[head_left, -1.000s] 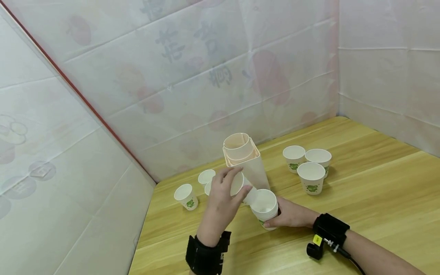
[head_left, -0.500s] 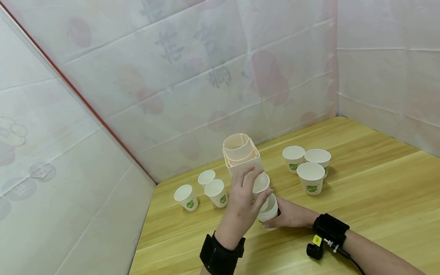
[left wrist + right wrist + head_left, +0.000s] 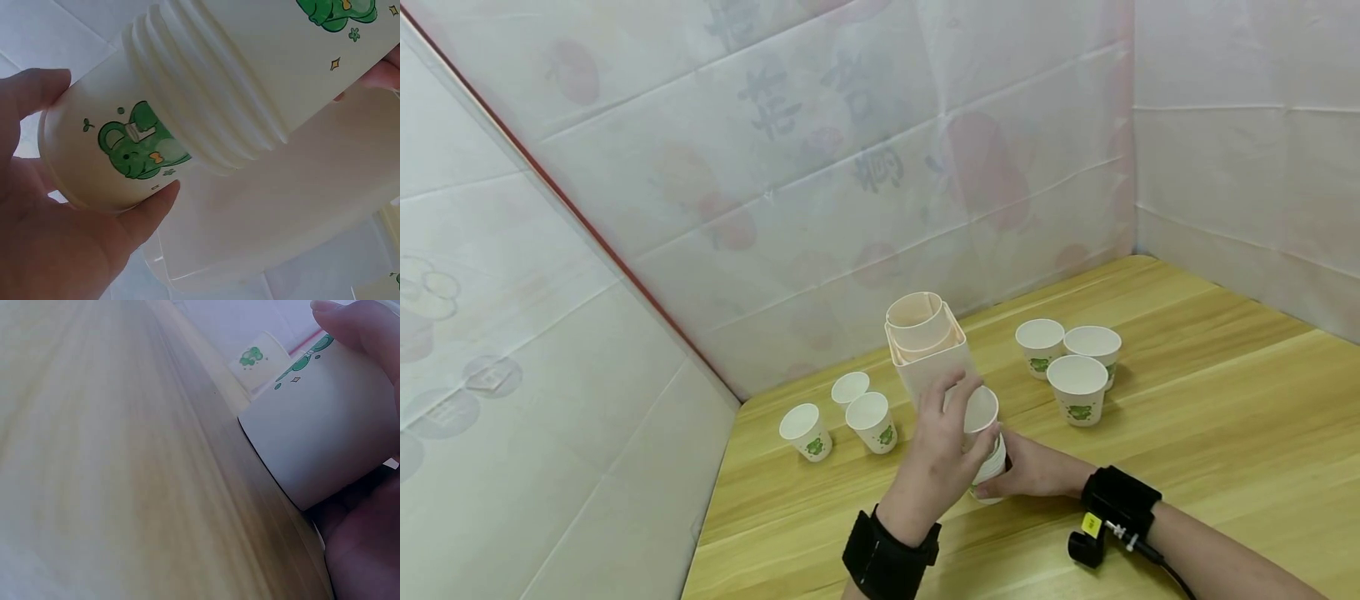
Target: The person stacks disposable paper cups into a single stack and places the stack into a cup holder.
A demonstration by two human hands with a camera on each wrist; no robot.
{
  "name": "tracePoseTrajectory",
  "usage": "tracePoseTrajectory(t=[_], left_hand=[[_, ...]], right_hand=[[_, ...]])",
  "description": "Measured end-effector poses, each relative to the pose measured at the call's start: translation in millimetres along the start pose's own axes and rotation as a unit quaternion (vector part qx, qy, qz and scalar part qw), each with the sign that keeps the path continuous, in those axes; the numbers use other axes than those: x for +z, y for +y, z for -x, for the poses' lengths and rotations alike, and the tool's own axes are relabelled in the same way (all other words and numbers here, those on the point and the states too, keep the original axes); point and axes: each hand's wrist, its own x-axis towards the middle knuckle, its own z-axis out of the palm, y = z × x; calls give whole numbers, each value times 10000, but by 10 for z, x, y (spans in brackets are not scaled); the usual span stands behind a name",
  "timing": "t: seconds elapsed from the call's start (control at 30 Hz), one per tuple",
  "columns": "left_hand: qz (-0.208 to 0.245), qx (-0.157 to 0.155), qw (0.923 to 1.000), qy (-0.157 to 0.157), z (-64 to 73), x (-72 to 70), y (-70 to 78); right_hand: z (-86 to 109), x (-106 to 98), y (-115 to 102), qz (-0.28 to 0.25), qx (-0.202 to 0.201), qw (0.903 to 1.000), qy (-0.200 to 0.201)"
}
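My left hand (image 3: 936, 458) grips a white paper cup (image 3: 982, 407) with a green cartoon print near its rim. In the left wrist view the lower part of this cup (image 3: 119, 150) sits inside the top of a stack of nested paper cups (image 3: 206, 81), whose ridged rims show. My right hand (image 3: 1041, 468) holds that stack from the right side, thumb in front. The right wrist view has the bottom cup of the stack (image 3: 331, 419) standing upright on the wooden table (image 3: 137, 462). Part of the stack is hidden behind my left hand in the head view.
A square white container (image 3: 925, 371) with a round cream tube (image 3: 917, 321) in it stands just behind the stack. Three loose cups (image 3: 871, 421) stand to the left. Three more cups (image 3: 1078, 387) are grouped at the right. Fabric walls (image 3: 880, 192) border the table.
My left hand has moved right with its cup and lowered it into the stack. The left cup group has come into fuller view. My right hand and the stack have stayed in place.
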Motion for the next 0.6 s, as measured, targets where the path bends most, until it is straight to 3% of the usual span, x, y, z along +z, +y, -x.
tracePoseTrajectory(t=[0.33, 0.6], left_hand=[[-436, 190, 9983, -333, 56, 38, -8], [-388, 81, 9964, -756, 69, 27, -16]], right_hand=[[-3, 1, 9, -26, -127, 9999, 5], [-3, -2, 8, -37, -55, 9999, -97]])
